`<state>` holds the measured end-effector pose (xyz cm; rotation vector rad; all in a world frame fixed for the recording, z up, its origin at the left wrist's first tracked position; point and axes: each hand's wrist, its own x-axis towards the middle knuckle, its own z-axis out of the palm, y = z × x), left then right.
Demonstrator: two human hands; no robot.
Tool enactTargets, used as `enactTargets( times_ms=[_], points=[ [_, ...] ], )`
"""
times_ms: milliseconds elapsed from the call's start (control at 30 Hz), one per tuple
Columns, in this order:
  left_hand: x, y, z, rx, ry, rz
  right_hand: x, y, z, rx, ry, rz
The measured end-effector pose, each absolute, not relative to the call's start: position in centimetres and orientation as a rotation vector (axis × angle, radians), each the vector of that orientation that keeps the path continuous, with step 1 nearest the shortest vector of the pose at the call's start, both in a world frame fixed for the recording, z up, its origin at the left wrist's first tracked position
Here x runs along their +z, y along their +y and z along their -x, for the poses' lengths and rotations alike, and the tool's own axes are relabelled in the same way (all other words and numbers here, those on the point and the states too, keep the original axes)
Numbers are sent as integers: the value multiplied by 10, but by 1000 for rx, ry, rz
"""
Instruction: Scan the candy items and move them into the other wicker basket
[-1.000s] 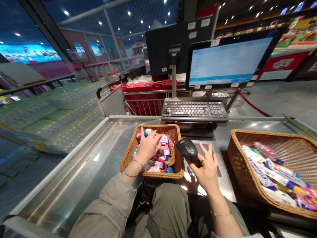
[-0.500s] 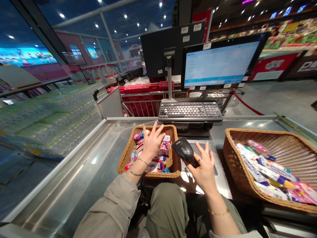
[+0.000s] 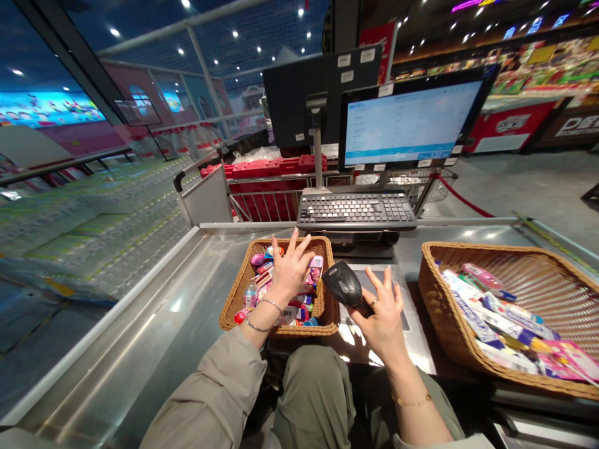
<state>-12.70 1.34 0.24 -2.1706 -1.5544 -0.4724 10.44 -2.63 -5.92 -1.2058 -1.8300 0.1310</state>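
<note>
My left hand (image 3: 291, 269) hovers over the smaller wicker basket (image 3: 234, 299), its fingers spread and holding nothing. Inside that basket lie several small packaged goods, among them a clear bottle (image 3: 250, 294) and a round blue item (image 3: 311, 322). A black handheld barcode scanner (image 3: 344, 284) is in my right hand (image 3: 381, 315), gripped low by its handle while the other fingers stick out. The scanner's head points left, by the basket's right rim. My left hand and wrist hide part of the goods.
To the right stands a larger wicker basket (image 3: 444, 324) with toothpaste-like boxes (image 3: 491, 318) and pink packs. A keyboard (image 3: 356, 209) and a lit monitor (image 3: 412, 121) stand at the back of the metal counter (image 3: 154, 324). Behind them is a cart with red crates (image 3: 266, 167).
The view has shifted slightly. Both hands keep nearly the same pose, the left spread over the basket and the right holding the barcode scanner.
</note>
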Motion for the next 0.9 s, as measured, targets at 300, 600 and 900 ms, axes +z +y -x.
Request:
enactTargets(
  times_ms=[300,600,900],
  points=[
    [1,18,124,-531,-1465,2147,-61,-24,-109,93,-1826,1183],
    [4,22,121,-558,-1442,2148,-63,-22,-115,95,-1823,1206],
    [5,23,119,-553,-1441,2149,-64,-22,-119,103,-1828,1210]
  ],
)
